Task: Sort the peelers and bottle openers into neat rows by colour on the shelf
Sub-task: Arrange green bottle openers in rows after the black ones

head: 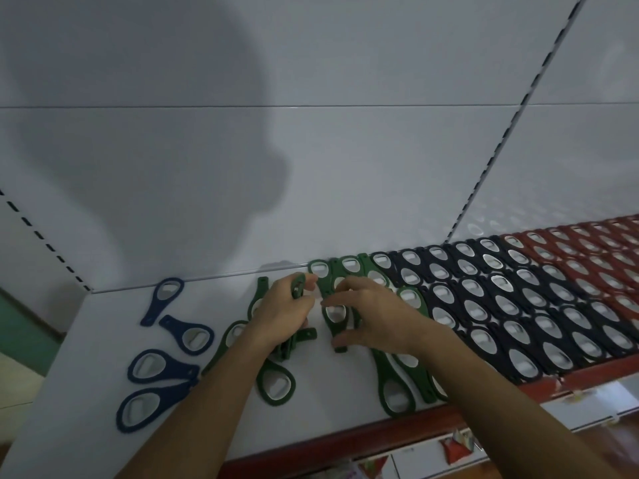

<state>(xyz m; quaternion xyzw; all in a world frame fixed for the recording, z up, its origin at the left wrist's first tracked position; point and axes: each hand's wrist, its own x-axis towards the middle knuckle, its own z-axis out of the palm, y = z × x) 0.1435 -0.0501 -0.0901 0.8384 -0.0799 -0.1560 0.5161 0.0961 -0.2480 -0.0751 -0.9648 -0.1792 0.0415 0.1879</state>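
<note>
- We see the left hand (281, 312) with fingers curled tight round a bundle of green openers (298, 286); the bundle stands on edge above the shelf (86, 340), its ends showing above and below the fist
- The right hand (373, 316) arches over one green opener (334, 314) lying flat just beside the bundle; the fingers are half bent and spread, the thumb tip by its handle end; we cannot tell whether it pinches the opener or only touches it
- Loose green openers (276, 382) lie partly under the left forearm; to their left, four blue openers (162, 366) lie scattered, two of them overlapping
- To the right, a green row (394, 385) abuts packed black rows (518, 305), then red rows (587, 257) that run off the frame edge
- A head-shaped shadow (138, 133) falls on the white back panel (345, 167); a slotted upright (518, 108) crosses it
- Below the red shelf lip (380, 430), colourful packets (456, 447) are cut off, their print too blurred for us to read; both wrists hide parts of the green pieces
</note>
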